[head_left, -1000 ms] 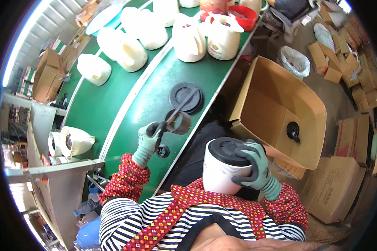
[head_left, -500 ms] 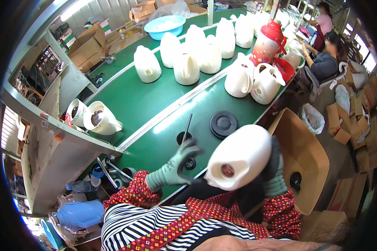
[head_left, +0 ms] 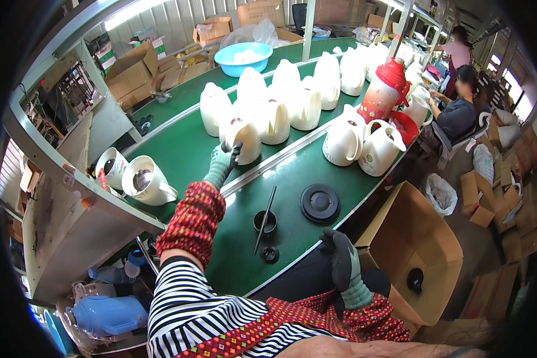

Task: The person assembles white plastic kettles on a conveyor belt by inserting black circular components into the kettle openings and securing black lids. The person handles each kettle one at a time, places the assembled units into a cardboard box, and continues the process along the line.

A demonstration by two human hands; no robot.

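My left hand (head_left: 224, 160) reaches out to a cream jug (head_left: 243, 138) on the bench (head_left: 179, 149); my right hand (head_left: 340, 256) hangs empty at the bench's near edge.

The grip of my gloved left hand is closing on the near side of the jug, fingers touching its body, though I cannot tell whether it has a firm hold yet. That jug stands upright at the front of a cluster of like cream jugs (head_left: 292, 98) along the far lane. My right grip is loose, fingers curled downward, holding nothing. Between my arms lie a thin dark rod (head_left: 265, 219), a small black cup (head_left: 265, 222), a little black cap (head_left: 269, 255) and a round black lid (head_left: 320, 203). Further right stand two more cream jugs (head_left: 364, 143) and a red flask (head_left: 388, 89). An open cardboard box (head_left: 417, 256) sits below the bench at my right.
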